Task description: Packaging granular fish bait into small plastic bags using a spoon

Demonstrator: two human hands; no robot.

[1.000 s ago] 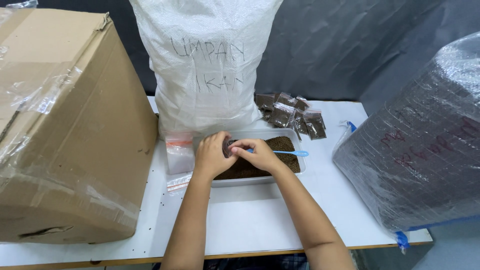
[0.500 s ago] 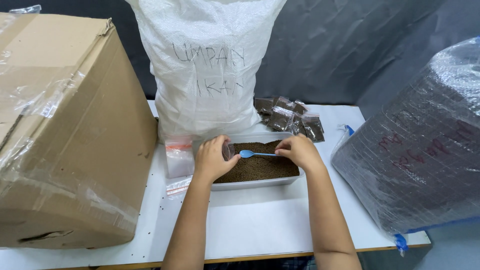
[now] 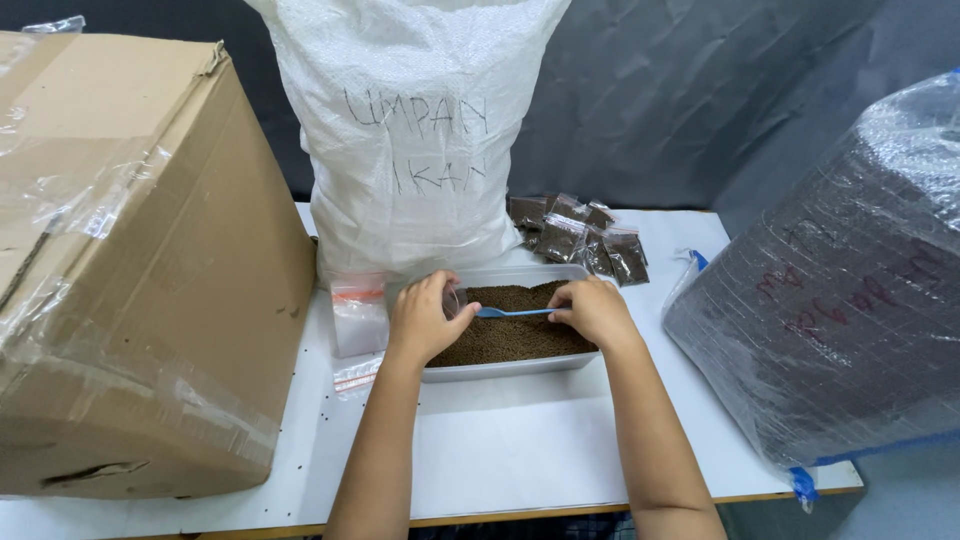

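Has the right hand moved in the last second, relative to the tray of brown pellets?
Yes. The right hand has drawn rightward along the tray, away from the left hand, and now holds a blue spoon.

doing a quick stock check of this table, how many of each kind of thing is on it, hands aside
cardboard box: 1
white woven sack: 1
wrapped dark bundle: 1
clear tray of brown pellets: 1
blue spoon: 1
pile of filled small bags: 1 (bags too overlapped to count)
stack of empty zip bags: 1
total: 7
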